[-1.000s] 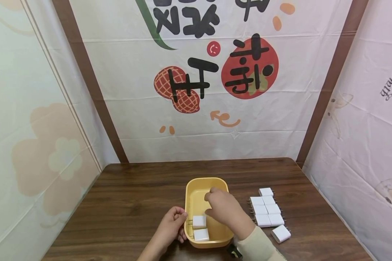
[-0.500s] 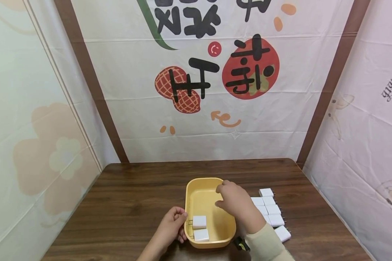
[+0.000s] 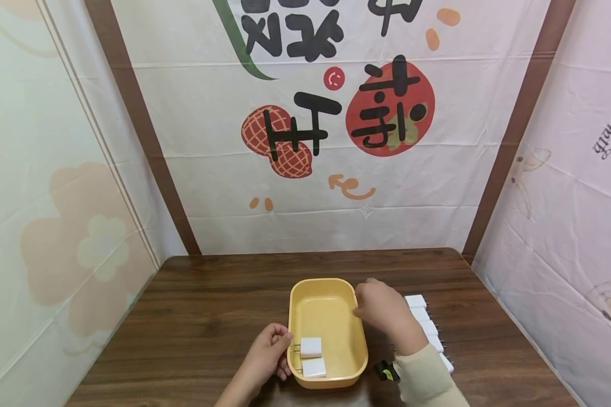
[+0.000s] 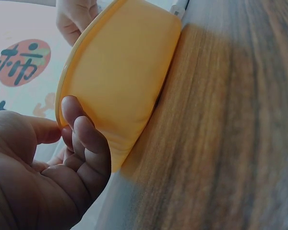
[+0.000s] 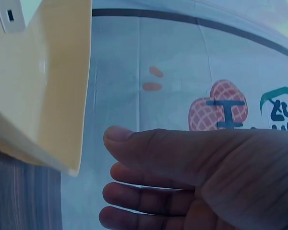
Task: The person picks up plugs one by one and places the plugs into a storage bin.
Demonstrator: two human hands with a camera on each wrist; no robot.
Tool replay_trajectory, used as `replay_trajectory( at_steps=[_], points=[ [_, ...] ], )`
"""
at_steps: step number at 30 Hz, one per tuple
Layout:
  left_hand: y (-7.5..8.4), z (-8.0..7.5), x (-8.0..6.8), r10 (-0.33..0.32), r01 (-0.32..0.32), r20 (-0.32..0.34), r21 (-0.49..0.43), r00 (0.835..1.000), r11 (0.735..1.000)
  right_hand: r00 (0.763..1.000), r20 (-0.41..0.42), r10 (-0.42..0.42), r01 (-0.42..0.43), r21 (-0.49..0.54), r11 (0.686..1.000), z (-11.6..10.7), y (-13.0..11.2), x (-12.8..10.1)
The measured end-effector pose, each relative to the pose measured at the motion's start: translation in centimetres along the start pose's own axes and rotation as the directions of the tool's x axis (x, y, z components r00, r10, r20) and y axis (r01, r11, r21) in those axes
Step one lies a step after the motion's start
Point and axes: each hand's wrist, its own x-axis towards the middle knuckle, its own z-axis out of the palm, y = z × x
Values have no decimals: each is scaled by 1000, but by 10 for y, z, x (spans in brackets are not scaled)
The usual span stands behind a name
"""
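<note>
A yellow plastic tub [image 3: 331, 314] stands on the table, long side pointing away from me. Inside its near left corner lie two white plug chargers [image 3: 311, 346], their prongs toward the left wall. My left hand [image 3: 266, 351] pinches the tub's left rim between thumb and fingers, as the left wrist view also shows. Over the tub's right rim is my right hand [image 3: 387, 312]. In the right wrist view its thumb and fingers [image 5: 139, 199] reach forward loosely, nothing between them. More white chargers [image 3: 429, 327] sit in a cluster on the right, partly hidden by my right hand and sleeve.
The brown wood-grain table [image 3: 219, 316] runs back to a printed cloth backdrop [image 3: 326, 226], with more cloth at both sides. A small black item with a yellow-green mark [image 3: 387, 371] shows beside the right sleeve [image 3: 427, 376].
My right hand has moved rightward from over the inside of the tub to its right rim, now covering part of the charger cluster. The left hand and the tub's two chargers have stayed put.
</note>
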Motion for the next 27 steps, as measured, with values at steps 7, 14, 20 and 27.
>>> replay_trajectory(
  at_steps=[7, 14, 20, 27],
  points=[
    [-1, 0, 0, -6, 6, 0, 8, 1000, 1000, 996, 48, 73, -75, 38, 996, -4, 12, 0],
    [-1, -1, 0, -3, 3, 3, 5, 1000, 1000, 991, 68, 111, -113, 30, 993, -9, 21, -2],
    [-2, 0, 1, -7, 7, 1, 8, 1000, 1000, 986, 70, 152, -153, 4, 988, -7, 31, -1],
    [-3, -1, 2, -7, 7, -2, 5, 1000, 1000, 976, 97, 196, -195, -14, 981, -4, 41, 2]
  ],
)
